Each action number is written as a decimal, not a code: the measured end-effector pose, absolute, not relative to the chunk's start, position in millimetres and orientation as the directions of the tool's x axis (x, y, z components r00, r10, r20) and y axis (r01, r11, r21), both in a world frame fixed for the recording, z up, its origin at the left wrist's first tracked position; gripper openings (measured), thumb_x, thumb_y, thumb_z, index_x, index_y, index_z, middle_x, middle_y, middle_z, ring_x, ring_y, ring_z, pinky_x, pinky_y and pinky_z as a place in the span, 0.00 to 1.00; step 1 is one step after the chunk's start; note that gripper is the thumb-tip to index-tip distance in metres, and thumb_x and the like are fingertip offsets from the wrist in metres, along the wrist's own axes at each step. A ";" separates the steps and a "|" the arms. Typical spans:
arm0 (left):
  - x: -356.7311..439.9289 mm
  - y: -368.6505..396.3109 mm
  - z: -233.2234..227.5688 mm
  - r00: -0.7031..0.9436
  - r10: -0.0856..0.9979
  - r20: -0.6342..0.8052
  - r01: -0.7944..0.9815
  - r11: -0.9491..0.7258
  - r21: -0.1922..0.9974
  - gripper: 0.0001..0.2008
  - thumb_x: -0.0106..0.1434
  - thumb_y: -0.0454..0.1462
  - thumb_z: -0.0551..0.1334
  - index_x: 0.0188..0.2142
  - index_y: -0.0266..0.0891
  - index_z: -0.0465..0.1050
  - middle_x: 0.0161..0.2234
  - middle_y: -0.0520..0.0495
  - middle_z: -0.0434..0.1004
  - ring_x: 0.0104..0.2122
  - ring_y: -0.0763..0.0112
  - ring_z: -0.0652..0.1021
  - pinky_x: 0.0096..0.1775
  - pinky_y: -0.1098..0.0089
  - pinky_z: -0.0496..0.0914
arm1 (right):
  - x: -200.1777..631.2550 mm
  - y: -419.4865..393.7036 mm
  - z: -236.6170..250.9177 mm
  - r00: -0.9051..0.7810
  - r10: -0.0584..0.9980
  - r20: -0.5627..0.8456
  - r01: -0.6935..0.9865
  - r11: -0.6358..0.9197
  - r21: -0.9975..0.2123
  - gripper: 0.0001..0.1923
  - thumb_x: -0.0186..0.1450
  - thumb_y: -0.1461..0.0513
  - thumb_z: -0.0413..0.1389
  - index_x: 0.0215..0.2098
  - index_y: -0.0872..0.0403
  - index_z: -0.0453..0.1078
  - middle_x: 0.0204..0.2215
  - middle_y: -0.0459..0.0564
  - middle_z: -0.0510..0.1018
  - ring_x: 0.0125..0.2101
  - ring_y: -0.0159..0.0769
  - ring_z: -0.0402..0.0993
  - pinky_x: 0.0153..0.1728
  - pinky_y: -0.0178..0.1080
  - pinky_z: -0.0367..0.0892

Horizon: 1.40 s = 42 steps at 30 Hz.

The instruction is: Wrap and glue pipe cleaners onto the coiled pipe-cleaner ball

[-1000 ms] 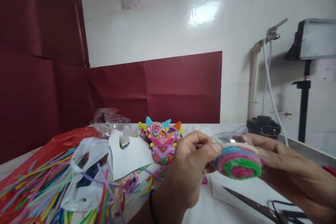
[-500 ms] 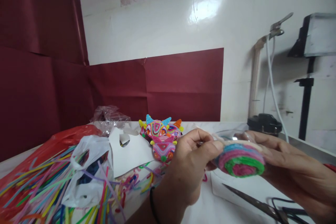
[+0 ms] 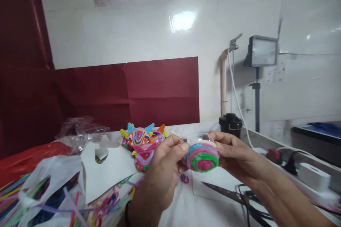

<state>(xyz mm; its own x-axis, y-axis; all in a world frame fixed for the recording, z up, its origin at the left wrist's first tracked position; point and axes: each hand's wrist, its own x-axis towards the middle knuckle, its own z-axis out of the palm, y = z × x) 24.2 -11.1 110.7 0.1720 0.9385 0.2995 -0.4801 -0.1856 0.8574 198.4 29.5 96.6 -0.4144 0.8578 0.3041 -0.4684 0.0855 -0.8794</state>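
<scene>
Both hands are working together just above the middle of the tabletop [image 3: 186,212], holding up a small dome wrapped in coils of coloured cord [image 3: 202,156]. The right hand [image 3: 234,154] is cupping the dome from behind and from its right side, fingers curled around it, while the left hand [image 3: 163,173] is closing thumb and forefinger in a pinch at the dome's upper left edge, apparently on a pale strip [image 3: 186,137] that is running across its top; exactly what the fingertips are gripping is too small to tell. Judging by how it looks, the coiling on this piece is well on: pink, green, blue and purple rings are covering the visible face, but it is carrying no horns or eyes like the finished pieces. Those finished horned figures [image 3: 142,142] are sitting in a cluster toward the far edge of the tabletop, beyond the left hand, so several pieces seem to be done already and this one is probably in a middle stage. Loose coloured strips [image 3: 16,198] are spilling out of plastic bags [image 3: 45,181] at the left edge, beside a white card with cut-out holes [image 3: 106,170], suggesting plenty of material is waiting. A pair of scissors [image 3: 229,195] is lying flat near the front right, under the right forearm, untouched by either hand.
</scene>
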 end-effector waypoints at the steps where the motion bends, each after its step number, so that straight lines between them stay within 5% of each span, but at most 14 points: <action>1: 24.4 -11.0 110.3 0.178 0.937 0.301 -0.484 -0.183 0.856 0.10 0.51 0.38 0.66 0.26 0.37 0.64 0.23 0.55 0.64 0.23 0.78 0.65 0.26 0.74 0.58 | 198.3 30.4 96.2 -0.424 0.851 0.309 -0.471 0.084 -0.878 0.16 0.45 0.57 0.71 0.24 0.55 0.71 0.16 0.41 0.65 0.17 0.24 0.57 0.20 0.29 0.56; 18: 24.0 -7.6 105.1 0.207 0.919 0.335 -0.532 -0.182 0.827 0.09 0.57 0.38 0.61 0.24 0.38 0.62 0.25 0.53 0.62 0.26 0.75 0.64 0.26 0.74 0.59 | 199.4 35.2 92.0 -0.465 0.823 0.328 -0.489 0.071 -0.870 0.16 0.48 0.58 0.70 0.25 0.56 0.69 0.16 0.40 0.64 0.17 0.22 0.55 0.19 0.28 0.53; 27: 19.6 2.2 102.4 0.245 0.910 0.334 -0.462 -0.193 0.866 0.08 0.60 0.41 0.60 0.30 0.38 0.69 0.28 0.52 0.67 0.27 0.75 0.67 0.27 0.74 0.62 | 199.9 29.8 99.1 -0.437 0.835 0.334 -0.415 0.142 -0.899 0.17 0.46 0.57 0.71 0.22 0.56 0.70 0.15 0.40 0.65 0.16 0.23 0.55 0.20 0.29 0.51; 33: 12.3 11.5 101.9 0.074 0.888 0.454 -0.039 -0.452 0.891 0.11 0.62 0.43 0.57 0.36 0.40 0.74 0.36 0.47 0.75 0.37 0.64 0.74 0.38 0.67 0.67 | 201.5 23.9 105.6 -0.323 0.873 0.367 -0.241 0.299 -0.923 0.17 0.46 0.56 0.71 0.22 0.57 0.70 0.16 0.41 0.68 0.18 0.23 0.55 0.20 0.31 0.48; 37: 10.4 8.7 102.8 0.013 0.673 0.739 0.446 -0.665 0.598 0.11 0.62 0.41 0.58 0.40 0.42 0.75 0.42 0.46 0.75 0.46 0.61 0.73 0.49 0.63 0.64 | 200.0 16.0 110.2 -0.290 0.877 0.384 -0.145 0.356 -0.923 0.17 0.45 0.56 0.71 0.22 0.57 0.70 0.18 0.42 0.71 0.21 0.26 0.61 0.23 0.32 0.53; 42: 11.8 -0.3 102.2 0.109 0.504 0.857 0.630 -0.702 0.333 0.11 0.63 0.38 0.58 0.43 0.43 0.75 0.47 0.45 0.72 0.50 0.61 0.71 0.52 0.62 0.64 | 196.6 13.3 110.4 -0.255 0.869 0.425 0.008 0.441 -0.897 0.16 0.49 0.56 0.69 0.21 0.57 0.69 0.16 0.40 0.67 0.20 0.26 0.57 0.23 0.33 0.53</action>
<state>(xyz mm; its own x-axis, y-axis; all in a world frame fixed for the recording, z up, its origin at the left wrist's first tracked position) 11.8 -0.3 102.2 0.1085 0.5042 0.8568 0.6296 -0.7018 0.3332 196.6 13.3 110.4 -0.2553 0.8686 0.4247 0.0084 0.4412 -0.8974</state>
